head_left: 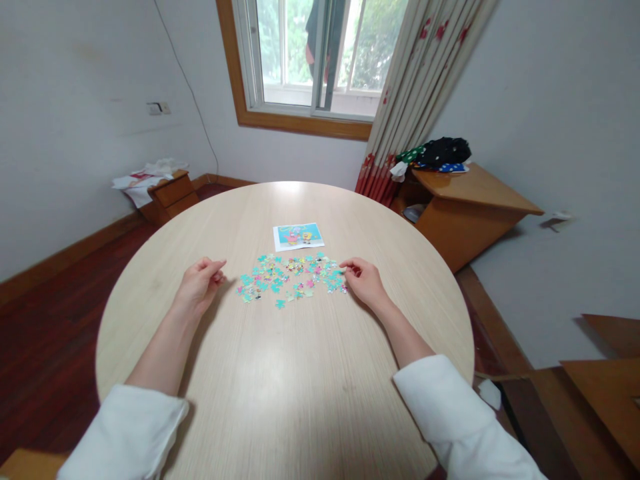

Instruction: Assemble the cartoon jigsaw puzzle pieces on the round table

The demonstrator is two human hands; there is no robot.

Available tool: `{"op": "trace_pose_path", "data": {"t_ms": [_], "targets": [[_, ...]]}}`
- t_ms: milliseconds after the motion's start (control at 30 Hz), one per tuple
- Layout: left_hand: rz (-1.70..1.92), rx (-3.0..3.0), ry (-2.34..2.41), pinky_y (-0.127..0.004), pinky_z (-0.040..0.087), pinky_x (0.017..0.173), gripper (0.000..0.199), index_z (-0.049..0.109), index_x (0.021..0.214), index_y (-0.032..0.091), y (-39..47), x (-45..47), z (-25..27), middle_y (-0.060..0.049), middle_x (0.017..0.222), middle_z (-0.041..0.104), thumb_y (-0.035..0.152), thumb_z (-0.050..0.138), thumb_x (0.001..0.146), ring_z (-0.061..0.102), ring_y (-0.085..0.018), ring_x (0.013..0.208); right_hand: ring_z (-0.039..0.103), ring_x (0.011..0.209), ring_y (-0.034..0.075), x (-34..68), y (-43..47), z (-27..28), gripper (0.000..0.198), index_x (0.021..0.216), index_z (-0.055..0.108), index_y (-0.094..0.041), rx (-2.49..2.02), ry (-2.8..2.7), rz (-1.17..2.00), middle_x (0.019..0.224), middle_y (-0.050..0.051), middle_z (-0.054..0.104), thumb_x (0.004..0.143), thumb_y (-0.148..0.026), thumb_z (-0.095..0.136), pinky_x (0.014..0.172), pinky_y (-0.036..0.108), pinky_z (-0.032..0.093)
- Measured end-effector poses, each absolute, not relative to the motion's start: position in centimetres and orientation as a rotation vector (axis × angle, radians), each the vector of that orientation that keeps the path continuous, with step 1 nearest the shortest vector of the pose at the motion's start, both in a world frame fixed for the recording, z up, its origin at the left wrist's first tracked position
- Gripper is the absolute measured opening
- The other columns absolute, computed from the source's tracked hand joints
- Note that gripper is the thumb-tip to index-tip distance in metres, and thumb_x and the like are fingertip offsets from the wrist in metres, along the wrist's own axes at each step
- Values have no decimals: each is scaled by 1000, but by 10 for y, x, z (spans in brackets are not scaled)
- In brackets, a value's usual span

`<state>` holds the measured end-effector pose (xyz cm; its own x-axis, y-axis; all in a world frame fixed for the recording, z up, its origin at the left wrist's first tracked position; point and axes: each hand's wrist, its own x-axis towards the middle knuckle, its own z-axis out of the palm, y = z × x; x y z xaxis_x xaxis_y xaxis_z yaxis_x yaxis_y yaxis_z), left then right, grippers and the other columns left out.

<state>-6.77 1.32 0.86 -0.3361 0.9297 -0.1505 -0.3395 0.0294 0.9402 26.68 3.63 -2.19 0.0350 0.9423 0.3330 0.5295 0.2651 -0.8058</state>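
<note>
Loose jigsaw puzzle pieces [277, 289], mostly turquoise with some pink, yellow and pale green, lie scattered in a wide patch on the round table [260, 387]. My left hand [200, 283] hovers to the left of the patch, thumb and forefinger pressed together; anything between them is too small to make out. At the right end of the pieces is my right hand [364, 281], its fingers curled and the tips right by the outermost ones. Whether it grips a piece is hidden. Behind the patch lies a picture card [300, 236] with cartoon figures on a blue ground.
A brown wooden cabinet [450, 213] with a heap of dark and patterned cloth [440, 153] stands beyond the table's right side. At the back left is a small wooden stand [173, 193] with papers. A curtain [405, 87] hangs beside the window [310, 60].
</note>
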Motion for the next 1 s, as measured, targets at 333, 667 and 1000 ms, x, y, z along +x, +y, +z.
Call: {"op": "trace_pose_path", "data": {"t_ms": [333, 667, 1000], "targets": [[1533, 713, 1238, -18, 34, 46, 42, 37, 49, 17, 15, -69, 6, 8, 38, 39, 18, 78, 57, 38, -5, 42, 44, 53, 12, 267, 36, -22, 25, 73, 68, -17, -1395, -1624, 591, 61, 0, 57, 64, -20, 45, 53, 25, 36], [1532, 711, 1233, -18, 35, 46, 47, 36, 46, 18, 14, -68, 8, 8, 37, 39, 23, 82, 50, 38, -5, 42, 47, 55, 12, 269, 38, -24, 25, 75, 68, -16, -1373, -1664, 586, 65, 0, 59, 64, -19, 46, 56, 25, 40], [1517, 736, 1244, -19, 32, 47, 44, 39, 47, 18, 13, -65, 7, 8, 39, 39, 27, 81, 53, 38, -5, 43, 58, 101, 22, 267, 34, -23, 32, 103, 68, -18, -1398, -1867, 411, 107, 11, 64, 75, -25, 54, 90, 39, 43]]}}
